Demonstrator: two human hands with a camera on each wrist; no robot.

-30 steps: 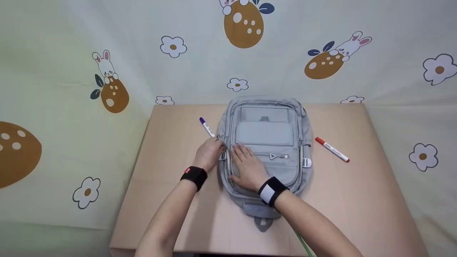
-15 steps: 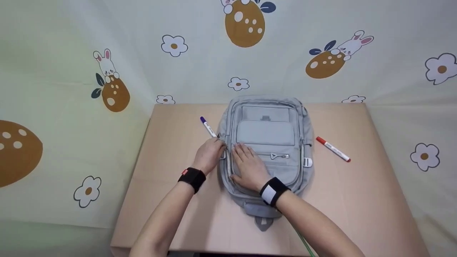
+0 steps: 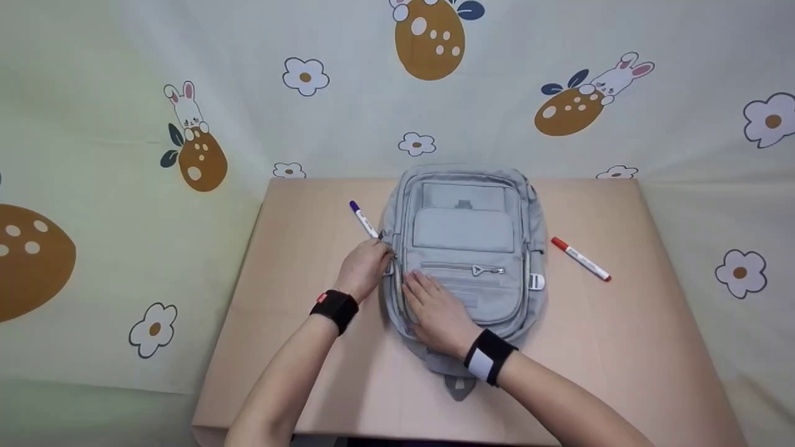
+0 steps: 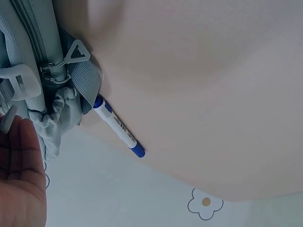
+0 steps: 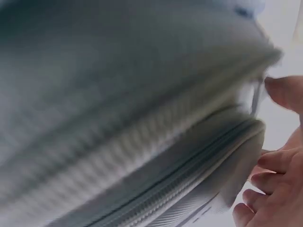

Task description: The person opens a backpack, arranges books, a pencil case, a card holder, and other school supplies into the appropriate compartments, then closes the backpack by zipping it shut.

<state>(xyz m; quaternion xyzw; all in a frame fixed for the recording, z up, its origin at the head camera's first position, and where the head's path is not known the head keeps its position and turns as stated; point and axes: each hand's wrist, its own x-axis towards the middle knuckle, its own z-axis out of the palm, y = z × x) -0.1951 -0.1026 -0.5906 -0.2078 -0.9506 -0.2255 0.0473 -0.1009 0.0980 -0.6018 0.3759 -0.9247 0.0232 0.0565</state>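
Farthest left, a pale cloth (image 3: 199, 248) printed with rabbits, flowers and brown eggs hangs beside the counter (image 3: 621, 360) and carries on behind it. I wear a black wristband (image 3: 335, 310) on my left arm. Just beyond my left hand (image 3: 363, 267), a blue-capped marker (image 3: 364, 219) lies slanted on the counter, its near end right by the grey backpack (image 3: 466, 242). My left fingers are curled and pinching at the backpack's left edge, by the zip; exactly which bit sits between their tips I can't make out. The backpack lies front panel up, about the middle of the counter, its small loop (image 3: 459, 386) towards me. My right hand (image 3: 438, 313) rests flat on the panel's lower left, fingers straight and close together, gripping nothing; a second black band (image 3: 490, 357) circles that wrist. A white buckle (image 3: 536, 282) sticks out at the backpack's right side. Last comes a red-capped marker (image 3: 581, 259), slanted on the counter, near the backpack but apart from it.
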